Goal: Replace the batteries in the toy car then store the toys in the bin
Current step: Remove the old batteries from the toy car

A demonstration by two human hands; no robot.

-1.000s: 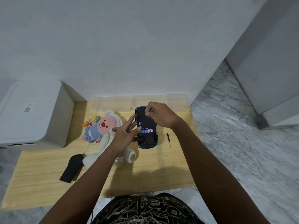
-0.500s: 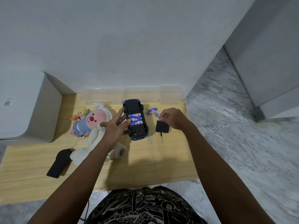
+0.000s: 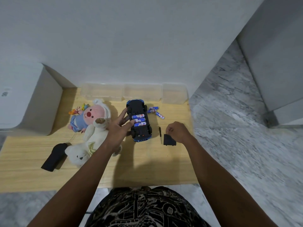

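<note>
A blue toy car (image 3: 139, 122) lies upside down on the wooden table (image 3: 147, 164), its battery bay open with three blue batteries inside. My left hand (image 3: 119, 128) rests against the car's left side, fingers spread on its edge. My right hand (image 3: 177, 131) pinches the black battery cover (image 3: 168, 140), which touches the table to the car's right. A small black screwdriver (image 3: 160, 134) lies between car and cover. Three loose blue batteries (image 3: 155, 112) lie behind the car on the right. A pink plush (image 3: 90, 116) and a white plush bear (image 3: 88, 145) lie to the left.
Clear plastic bins (image 3: 131, 93) stand in a row along the wall behind the car. A big white box (image 3: 24, 99) fills the table's left end. A black remote (image 3: 54, 156) lies near the bear. Marble floor (image 3: 237, 128) is to the right.
My right hand lifted the black cover off the car's underside and carried it right and down to the table. The batteries in the bay came into sight. My left hand stayed on the car.
</note>
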